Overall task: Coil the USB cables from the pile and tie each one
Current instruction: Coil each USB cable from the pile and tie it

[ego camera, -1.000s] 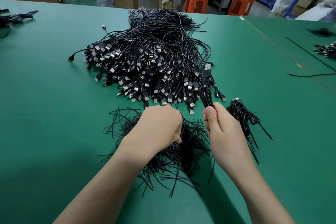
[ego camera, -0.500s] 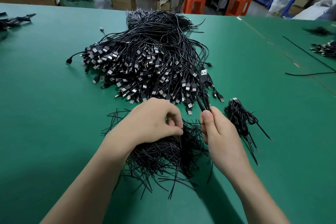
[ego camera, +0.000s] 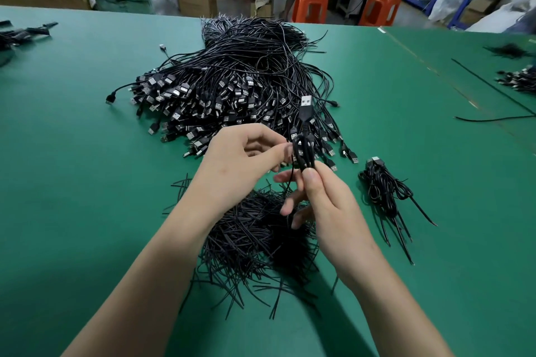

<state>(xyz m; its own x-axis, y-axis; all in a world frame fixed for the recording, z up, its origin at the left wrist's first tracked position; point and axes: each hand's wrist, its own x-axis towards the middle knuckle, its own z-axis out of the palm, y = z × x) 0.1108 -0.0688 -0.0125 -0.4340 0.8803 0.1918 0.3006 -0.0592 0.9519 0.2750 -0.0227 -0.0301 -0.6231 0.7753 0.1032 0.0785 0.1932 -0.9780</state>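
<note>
A large pile of black USB cables point(ego camera: 232, 81) lies in the middle of the green table point(ego camera: 72, 153). My right hand point(ego camera: 327, 203) grips a coiled USB cable point(ego camera: 304, 151) upright between thumb and fingers, its silver plug pointing up. My left hand point(ego camera: 240, 165) is raised beside it and pinches something thin at the coil's left side, seemingly a black twist tie, though it is too small to be sure. A heap of short black twist ties point(ego camera: 255, 238) lies under both hands. A few coiled and tied cables point(ego camera: 383, 188) rest to the right.
Smaller cable bundles lie at the far left point(ego camera: 20, 35) and far right point(ego camera: 519, 81) of the table. A loose black wire point(ego camera: 493, 118) crosses the right side. Beyond the far edge stand orange stools point(ego camera: 310, 6), cardboard boxes and a seated person.
My left hand has lifted off the tie heap and come up to the coil. My right hand has raised the coiled cable slightly and its lower fingers have spread.
</note>
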